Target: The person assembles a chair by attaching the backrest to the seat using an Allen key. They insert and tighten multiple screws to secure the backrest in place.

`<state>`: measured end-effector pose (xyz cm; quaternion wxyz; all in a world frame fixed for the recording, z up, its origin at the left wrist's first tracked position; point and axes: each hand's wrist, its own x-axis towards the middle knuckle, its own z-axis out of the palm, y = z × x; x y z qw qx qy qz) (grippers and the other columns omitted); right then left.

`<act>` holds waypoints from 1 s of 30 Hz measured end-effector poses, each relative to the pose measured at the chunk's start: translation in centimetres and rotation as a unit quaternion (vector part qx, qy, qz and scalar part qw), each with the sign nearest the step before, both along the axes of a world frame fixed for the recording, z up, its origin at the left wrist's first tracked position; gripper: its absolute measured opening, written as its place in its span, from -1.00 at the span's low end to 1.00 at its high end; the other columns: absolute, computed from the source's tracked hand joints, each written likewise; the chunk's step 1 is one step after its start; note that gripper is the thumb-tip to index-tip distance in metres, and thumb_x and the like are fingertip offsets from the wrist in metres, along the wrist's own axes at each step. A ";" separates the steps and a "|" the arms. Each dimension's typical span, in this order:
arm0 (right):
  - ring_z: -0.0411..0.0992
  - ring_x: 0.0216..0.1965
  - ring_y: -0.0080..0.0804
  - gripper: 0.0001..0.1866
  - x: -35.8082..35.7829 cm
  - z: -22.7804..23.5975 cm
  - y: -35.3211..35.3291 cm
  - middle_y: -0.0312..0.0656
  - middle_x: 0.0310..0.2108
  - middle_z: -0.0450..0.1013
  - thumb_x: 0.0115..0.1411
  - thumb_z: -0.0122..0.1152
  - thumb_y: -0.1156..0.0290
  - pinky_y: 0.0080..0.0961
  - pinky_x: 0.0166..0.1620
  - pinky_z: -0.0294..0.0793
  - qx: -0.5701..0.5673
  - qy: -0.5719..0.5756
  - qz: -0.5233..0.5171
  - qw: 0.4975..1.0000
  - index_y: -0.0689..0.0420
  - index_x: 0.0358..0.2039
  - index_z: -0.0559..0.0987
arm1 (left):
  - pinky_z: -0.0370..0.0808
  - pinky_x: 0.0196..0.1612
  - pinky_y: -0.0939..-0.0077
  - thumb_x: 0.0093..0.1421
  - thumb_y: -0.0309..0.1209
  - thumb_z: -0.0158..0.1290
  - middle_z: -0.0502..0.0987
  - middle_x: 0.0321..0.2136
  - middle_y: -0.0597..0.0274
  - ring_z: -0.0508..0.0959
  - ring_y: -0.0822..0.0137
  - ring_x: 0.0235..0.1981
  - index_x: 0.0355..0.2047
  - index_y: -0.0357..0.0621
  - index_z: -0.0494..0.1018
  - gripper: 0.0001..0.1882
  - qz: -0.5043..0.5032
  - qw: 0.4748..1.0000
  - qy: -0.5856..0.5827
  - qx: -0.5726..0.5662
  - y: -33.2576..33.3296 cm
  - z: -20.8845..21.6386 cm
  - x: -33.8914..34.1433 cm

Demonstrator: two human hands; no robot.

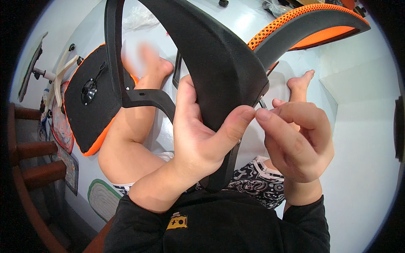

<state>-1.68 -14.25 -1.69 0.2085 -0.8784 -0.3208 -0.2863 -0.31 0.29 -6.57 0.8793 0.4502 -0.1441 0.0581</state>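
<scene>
Black chair bracket (219, 63), a curved plastic spine, runs from the top edge down to the person's lap, above the floor (363, 177). The left hand (198, 135) wraps its lower end, fingers closed on it. The right hand (297, 143) sits just right, fingertips pinched; whether they hold anything is hidden. Orange mesh headrest (312, 21) joins at upper right.

black chair back (219, 55) crowding the hands, bare legs (126, 126) below, open pale floor (363, 168) to the right
</scene>
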 end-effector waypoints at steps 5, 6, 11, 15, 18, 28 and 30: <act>0.36 -0.40 -0.44 -0.66 -0.5 -0.4 0.3 -0.23 -0.43 0.29 -0.16 0.22 0.76 0.18 0.11 0.18 0.007 0.010 -0.012 1.000 0.09 -0.35 0.56 | 0.40 -0.13 0.63 0.06 -0.57 0.11 0.41 -0.18 0.10 0.47 0.43 -0.19 -0.03 -0.30 0.08 -0.47 0.012 1.000 0.008 0.015 0.1 0.1 0.0; 0.36 -0.37 -0.44 -0.66 -0.6 -0.7 0.3 -0.23 -0.42 0.29 -0.16 0.23 0.76 0.23 0.12 0.14 0.005 0.004 -0.011 1.000 0.09 -0.36 0.55 | 0.40 -0.13 0.63 0.06 -0.57 0.11 0.41 -0.19 0.10 0.47 0.44 -0.20 -0.03 -0.30 0.08 -0.47 0.011 1.000 0.016 0.016 0.1 0.2 0.0; 0.35 -0.28 -0.34 -0.65 -0.9 -1.8 0.8 -0.24 -0.38 0.29 -0.24 0.24 0.72 0.04 0.02 0.07 0.078 0.018 0.032 0.996 0.11 -0.36 0.57 | 0.37 -0.10 0.60 0.08 -0.55 0.09 0.40 -0.17 0.10 0.45 0.43 -0.17 -0.02 -0.30 0.08 -0.48 -0.006 1.000 0.011 0.027 0.2 -0.1 0.1; 0.37 -0.33 -0.34 -0.58 -0.1 -2.6 0.4 -0.22 -0.38 0.34 -0.37 0.24 0.59 -0.58 -0.26 0.47 0.082 -0.047 0.079 0.992 0.18 -0.34 0.62 | 0.32 -0.07 0.61 0.21 -0.30 -0.07 0.36 -0.13 0.14 0.39 0.45 -0.14 0.01 -0.30 0.09 -0.54 0.000 1.000 0.002 0.009 -0.1 -0.5 0.0; 0.38 -0.32 -0.34 -0.60 0.0 -2.7 0.6 -0.21 -0.36 0.36 -0.36 0.22 0.59 -0.58 -0.25 0.47 0.070 -0.080 0.069 0.992 0.17 -0.36 0.62 | 0.28 -0.05 0.63 0.29 -0.10 -0.22 0.34 -0.12 0.16 0.35 0.47 -0.12 0.02 -0.32 0.10 -0.48 0.024 0.999 -0.005 0.037 0.0 -0.7 0.0; 0.37 -0.33 -0.42 -0.74 -0.7 -1.9 1.1 -0.27 -0.38 0.32 -0.04 0.13 0.72 0.25 0.05 0.10 0.079 -0.016 0.012 0.997 0.10 -0.33 0.46 | 0.23 -0.04 0.65 0.28 0.03 -0.32 0.34 -0.14 0.17 0.32 0.48 -0.14 0.01 -0.36 0.13 -0.39 0.071 0.992 -0.007 0.105 0.1 -0.1 -0.1; 0.40 -0.31 -0.38 -0.73 0.2 -2.6 0.5 -0.24 -0.37 0.40 -0.18 0.17 0.62 -0.26 -0.12 0.34 0.075 -0.081 0.049 0.993 0.15 -0.36 0.54 | 0.22 -0.03 0.64 0.28 0.03 -0.32 0.34 -0.13 0.16 0.32 0.47 -0.13 0.01 -0.36 0.13 -0.38 0.074 0.991 -0.014 0.106 0.1 -0.1 0.0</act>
